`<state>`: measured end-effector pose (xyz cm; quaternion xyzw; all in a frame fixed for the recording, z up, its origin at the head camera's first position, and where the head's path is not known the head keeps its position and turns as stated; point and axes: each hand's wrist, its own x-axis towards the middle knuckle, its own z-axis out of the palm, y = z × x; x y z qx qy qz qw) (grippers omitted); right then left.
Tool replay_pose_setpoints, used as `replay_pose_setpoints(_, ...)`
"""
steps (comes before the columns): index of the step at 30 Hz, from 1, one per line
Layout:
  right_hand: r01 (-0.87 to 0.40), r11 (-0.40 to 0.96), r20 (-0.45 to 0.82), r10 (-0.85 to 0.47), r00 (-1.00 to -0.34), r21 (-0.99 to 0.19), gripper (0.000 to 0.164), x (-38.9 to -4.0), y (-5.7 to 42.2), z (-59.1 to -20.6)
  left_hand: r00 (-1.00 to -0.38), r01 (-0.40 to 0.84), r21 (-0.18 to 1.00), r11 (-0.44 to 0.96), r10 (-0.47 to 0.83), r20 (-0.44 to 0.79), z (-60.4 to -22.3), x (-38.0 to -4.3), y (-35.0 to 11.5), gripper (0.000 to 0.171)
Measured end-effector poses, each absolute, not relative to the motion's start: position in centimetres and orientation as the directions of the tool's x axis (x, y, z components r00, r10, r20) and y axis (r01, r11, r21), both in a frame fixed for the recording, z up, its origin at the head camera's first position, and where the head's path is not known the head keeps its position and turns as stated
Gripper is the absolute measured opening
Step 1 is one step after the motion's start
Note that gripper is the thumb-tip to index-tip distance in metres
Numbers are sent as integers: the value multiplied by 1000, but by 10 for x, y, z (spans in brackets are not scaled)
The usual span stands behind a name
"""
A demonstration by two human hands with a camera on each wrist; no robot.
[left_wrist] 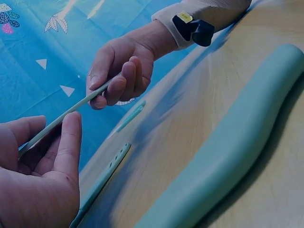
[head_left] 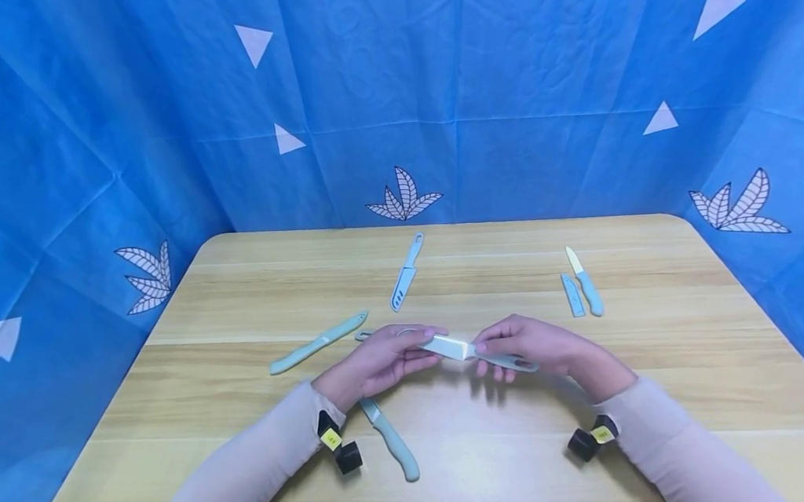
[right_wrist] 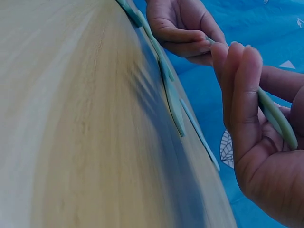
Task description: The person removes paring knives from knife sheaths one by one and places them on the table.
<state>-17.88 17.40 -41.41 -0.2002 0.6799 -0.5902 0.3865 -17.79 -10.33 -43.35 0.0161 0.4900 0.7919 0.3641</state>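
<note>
Between both hands, raised over the table, is a knife with a pale green handle [head_left: 513, 363] and a hole in its end. My right hand [head_left: 523, 344] pinches it by the handle, thumb on top. At the other end, my left hand [head_left: 392, 356] grips the pale blade section [head_left: 445, 347], fingers below it; a bright strip shows near the handle. Edge-on in the left wrist view, the knife [left_wrist: 71, 110] spans from hand to hand. Another knife's handle [head_left: 396, 444] lies close by the left wrist, its front part hidden under that arm.
A covered green knife [head_left: 319, 343] lies left of the hands. Farther back lies a blue knife in a slotted sheath [head_left: 403, 286]. At right, a small bare-bladed knife [head_left: 587, 288] rests beside its sheath [head_left: 572, 294]. Blue cloth [head_left: 389, 86] hangs behind the wooden table [head_left: 668, 388].
</note>
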Motion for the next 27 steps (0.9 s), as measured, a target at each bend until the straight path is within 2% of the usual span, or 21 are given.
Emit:
replay_pose_setpoints(10, 193, 220, -292, -749, -595, -956, 34, -180, 170, -415, -737, -558, 785, -267, 594, -322, -437, -177, -106, 37)
replay_pose_setpoints(16, 219, 230, -317, -729, -607, -948, 30, -180, 170, -414, -734, -566, 781, -263, 591, -333, -439, -177, -105, 36)
replay_pose_setpoints(27, 181, 217, -282, -745, -604, -959, 30, -184, 169, -417, -745, -555, 785, -275, 584, -322, -439, -177, -104, 38)
